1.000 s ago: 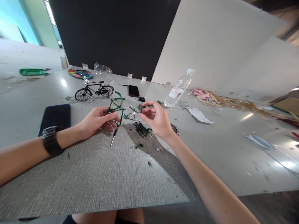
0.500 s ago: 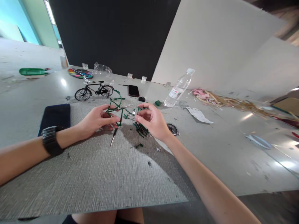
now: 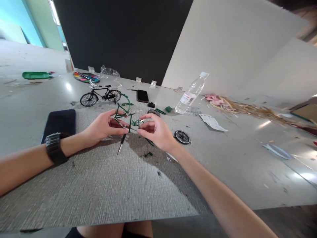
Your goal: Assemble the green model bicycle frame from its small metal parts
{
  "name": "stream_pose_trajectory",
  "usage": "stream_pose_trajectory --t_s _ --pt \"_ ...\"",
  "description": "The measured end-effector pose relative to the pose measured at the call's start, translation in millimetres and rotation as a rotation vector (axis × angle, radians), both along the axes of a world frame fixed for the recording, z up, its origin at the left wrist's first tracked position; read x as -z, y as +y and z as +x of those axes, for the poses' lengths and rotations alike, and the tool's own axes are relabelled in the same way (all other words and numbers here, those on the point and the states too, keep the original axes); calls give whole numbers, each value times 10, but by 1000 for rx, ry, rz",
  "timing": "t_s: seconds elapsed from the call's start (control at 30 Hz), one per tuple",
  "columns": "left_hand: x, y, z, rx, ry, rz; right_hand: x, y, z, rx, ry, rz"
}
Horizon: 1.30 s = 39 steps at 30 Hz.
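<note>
My left hand (image 3: pixel 102 128) is closed on a green model bicycle frame (image 3: pixel 130 123), its thumb and fingers at the lower tubes. Close by on the right, my right hand (image 3: pixel 158 131) pinches a small thin part beside the frame; fingertips hide most of it. Under the frame lies a small screwdriver (image 3: pixel 121 145). Green and dark loose pieces lie partly covered beneath my right hand. A small spoked wheel (image 3: pixel 182 137) rests to its right, and another wheel (image 3: pixel 154 113) lies behind it. Nearer me is a small green piece (image 3: pixel 148 154).
An assembled black model bicycle (image 3: pixel 104 96) stands at the back left. A dark phone (image 3: pixel 59 122) lies beside my left wrist, a smaller phone (image 3: pixel 142 96) farther back. A plastic bottle (image 3: pixel 190 95) and a paper sheet (image 3: pixel 212 122) are on the right.
My right hand has moved left, closer to the frame, uncovering the wheels on the right and behind. My left hand keeps hold of the frame.
</note>
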State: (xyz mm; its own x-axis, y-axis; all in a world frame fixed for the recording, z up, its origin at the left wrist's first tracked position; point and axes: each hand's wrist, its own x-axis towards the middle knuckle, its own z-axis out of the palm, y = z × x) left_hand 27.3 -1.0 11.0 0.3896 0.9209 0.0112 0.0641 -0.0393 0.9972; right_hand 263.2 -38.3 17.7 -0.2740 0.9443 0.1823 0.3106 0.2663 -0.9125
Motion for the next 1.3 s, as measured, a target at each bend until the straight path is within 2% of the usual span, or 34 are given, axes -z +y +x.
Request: stream_pose_trajectory --t_s 0.33,0.53,0.83,1.3 --pt "-32 -19 25 -6 14 8 23 -21 -45 16 -17 16" --pt "-2 5 6 14 -33 -8 -7 -27 -39 45 -27 48" --pt "-45 -17 39 11 -49 -4 5 12 -15 55 38 12" --pt "-26 -15 61 77 -114 -51 33 20 -17 80 111 -33"
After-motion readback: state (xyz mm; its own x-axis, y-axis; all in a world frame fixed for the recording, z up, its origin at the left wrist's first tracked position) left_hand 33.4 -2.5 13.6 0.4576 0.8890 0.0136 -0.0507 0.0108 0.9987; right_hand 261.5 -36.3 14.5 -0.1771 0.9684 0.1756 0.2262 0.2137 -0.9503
